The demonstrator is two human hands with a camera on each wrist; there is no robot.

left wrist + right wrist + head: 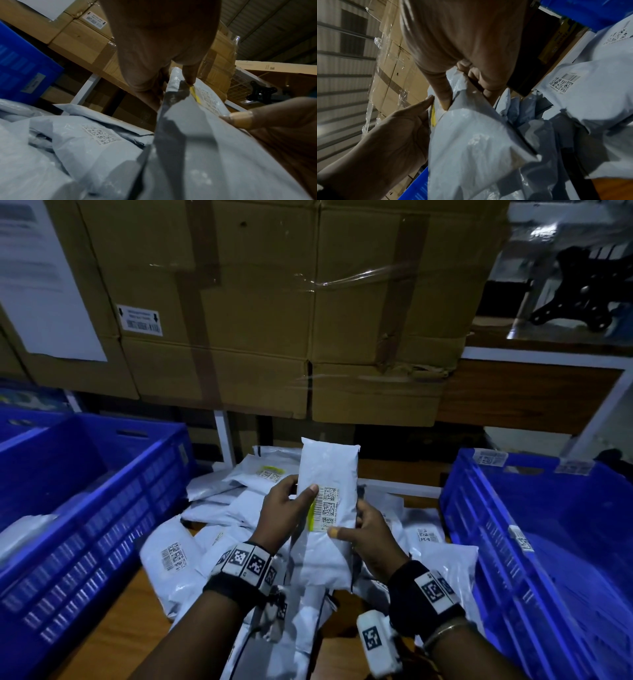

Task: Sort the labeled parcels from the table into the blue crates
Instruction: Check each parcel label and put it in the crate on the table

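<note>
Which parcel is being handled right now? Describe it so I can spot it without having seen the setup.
Between the two blue crates lies a pile of white parcels on the wooden table. Above the pile, the left hand and right hand hold one long white parcel upright. Unlike the flat ones, it is raised, its yellow-edged label facing the camera.

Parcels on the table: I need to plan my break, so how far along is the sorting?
Early, by the look of it. Done: the left crate holds at least one white parcel; the right crate shows none in its visible part. In hand: the left hand and right hand hold one labeled parcel upright, label facing up. Left: a large pile of parcels covers the table.
</note>
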